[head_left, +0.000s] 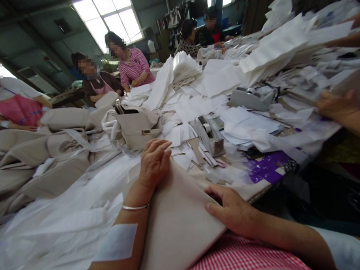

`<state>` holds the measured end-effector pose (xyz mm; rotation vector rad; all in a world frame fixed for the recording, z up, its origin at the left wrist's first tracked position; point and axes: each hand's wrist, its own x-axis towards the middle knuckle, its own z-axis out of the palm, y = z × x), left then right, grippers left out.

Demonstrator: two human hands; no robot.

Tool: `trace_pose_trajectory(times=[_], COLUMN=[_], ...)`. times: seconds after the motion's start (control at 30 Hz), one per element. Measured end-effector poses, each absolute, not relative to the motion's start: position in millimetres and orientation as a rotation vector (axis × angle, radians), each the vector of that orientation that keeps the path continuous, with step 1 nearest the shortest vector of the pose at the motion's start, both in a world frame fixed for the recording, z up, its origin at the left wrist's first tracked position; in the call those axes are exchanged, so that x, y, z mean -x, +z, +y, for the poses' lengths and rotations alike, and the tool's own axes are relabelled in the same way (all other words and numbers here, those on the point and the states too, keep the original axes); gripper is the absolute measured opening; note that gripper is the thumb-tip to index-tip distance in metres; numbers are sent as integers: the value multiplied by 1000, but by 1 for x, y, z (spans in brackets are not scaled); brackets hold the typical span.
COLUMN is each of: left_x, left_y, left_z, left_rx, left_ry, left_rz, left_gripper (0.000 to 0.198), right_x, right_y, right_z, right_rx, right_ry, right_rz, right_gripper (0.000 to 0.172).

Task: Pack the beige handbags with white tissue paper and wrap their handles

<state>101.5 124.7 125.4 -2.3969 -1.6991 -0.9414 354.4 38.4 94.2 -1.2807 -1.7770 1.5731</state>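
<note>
Lying against the checked apron (238, 260), the beige piece (176, 217) is pinched in the near-closed right hand (231, 209); the half-curled left hand (155, 163) touches its top, grip unclear. Weak pinching could drop it.

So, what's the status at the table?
Left fingers at the far end of a smooth, flat beige panel; right fingers at its edge. Boxy grey tape dispenser beyond.
</note>
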Motion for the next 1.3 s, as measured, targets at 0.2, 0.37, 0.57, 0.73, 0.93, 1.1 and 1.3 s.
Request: trace_pose_trajectory(times=[0.2, 0.37, 0.57, 0.73, 0.93, 1.1, 1.3], left_x=[-110, -110, -107, -104, -101, -101, -109], left_y=[131, 117, 110, 112, 104, 92, 81], left_z=[122, 125, 126, 128, 133, 138, 138], left_rx=[2642, 2438, 2407, 2395, 2436, 2384, 2352], left_ry=[-552, -469, -559, -777, -598, -386, -204], left_rz=[-1401, -1364, -1430, -1491, -1669, -1814, -1886], left_gripper=[32, 33, 37, 39, 44, 52, 43], right_x=[-353, -357, -350, -312, -278, -284, -319], right_y=[96, 92, 100, 113, 94, 91, 88], right_z=[57, 62, 76, 105, 131, 122, 80], right_rx=[1196, 1084, 1118, 751, 715, 859, 1062], right_ry=[1702, 2122, 1589, 1255, 1639, 1827, 1975], right_rz=[-1833, -1725, -2136, -2194, -1959, -1797, -1694], right_gripper=[35, 25, 23, 56, 86, 69, 63])
